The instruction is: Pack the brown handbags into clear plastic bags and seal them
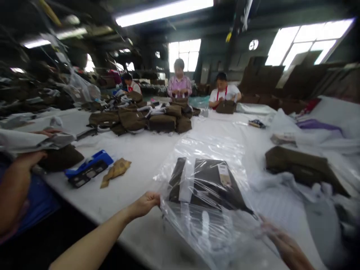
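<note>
Our left hand [144, 204] pinches the edge of a clear plastic bag [205, 240] around a brown fabric bag [206, 180] on the white counter [140, 161]; our blurred right hand [285, 245] meets the opposite edge, its grip unclear.

The head view looks forward and down over the left hand [144, 204] and right hand [281, 240].
</note>
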The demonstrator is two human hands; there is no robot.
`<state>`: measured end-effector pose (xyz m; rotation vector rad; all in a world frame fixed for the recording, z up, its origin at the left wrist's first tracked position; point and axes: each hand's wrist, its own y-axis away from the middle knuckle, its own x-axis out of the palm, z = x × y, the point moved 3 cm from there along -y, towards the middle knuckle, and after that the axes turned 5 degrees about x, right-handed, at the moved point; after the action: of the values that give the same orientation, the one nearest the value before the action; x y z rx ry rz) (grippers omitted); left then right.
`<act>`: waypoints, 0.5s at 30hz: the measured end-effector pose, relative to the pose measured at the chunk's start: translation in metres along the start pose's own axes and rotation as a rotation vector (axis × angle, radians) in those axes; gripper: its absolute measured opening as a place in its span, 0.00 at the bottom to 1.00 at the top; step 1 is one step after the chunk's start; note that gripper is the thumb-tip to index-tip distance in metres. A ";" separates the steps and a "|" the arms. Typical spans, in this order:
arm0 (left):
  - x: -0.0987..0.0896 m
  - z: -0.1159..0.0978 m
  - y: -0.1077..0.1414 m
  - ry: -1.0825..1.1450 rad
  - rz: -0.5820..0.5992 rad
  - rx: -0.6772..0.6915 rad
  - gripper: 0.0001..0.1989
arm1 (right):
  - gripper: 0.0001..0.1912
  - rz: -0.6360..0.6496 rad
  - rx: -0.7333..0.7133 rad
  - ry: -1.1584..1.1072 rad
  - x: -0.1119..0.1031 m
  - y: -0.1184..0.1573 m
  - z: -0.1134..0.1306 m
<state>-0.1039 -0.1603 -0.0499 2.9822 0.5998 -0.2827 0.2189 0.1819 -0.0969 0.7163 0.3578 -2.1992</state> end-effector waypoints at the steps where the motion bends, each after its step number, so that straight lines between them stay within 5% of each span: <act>1: 0.015 0.021 0.007 -0.017 0.055 -0.057 0.26 | 0.26 0.096 0.058 -0.011 0.016 0.019 -0.011; 4: 0.050 0.062 0.023 -0.012 0.191 -0.188 0.28 | 0.24 0.351 0.149 -0.063 0.055 0.061 -0.027; 7: 0.057 0.060 0.033 -0.179 0.327 -0.218 0.25 | 0.21 0.383 0.169 -0.129 0.066 0.076 -0.025; 10: 0.045 0.028 0.033 -0.454 0.510 -0.302 0.16 | 0.19 0.398 0.153 -0.249 0.058 0.079 -0.018; 12: 0.037 -0.003 0.020 -0.568 0.590 -0.355 0.19 | 0.15 0.419 0.159 -0.396 0.047 0.080 -0.018; 15: 0.055 -0.060 -0.026 -0.610 0.563 -0.179 0.19 | 0.19 0.118 0.215 -0.561 0.018 0.081 -0.038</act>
<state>-0.0544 -0.1090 -0.0035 2.5364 -0.2569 -0.9580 0.2844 0.1355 -0.1398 0.1979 -0.2025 -2.2326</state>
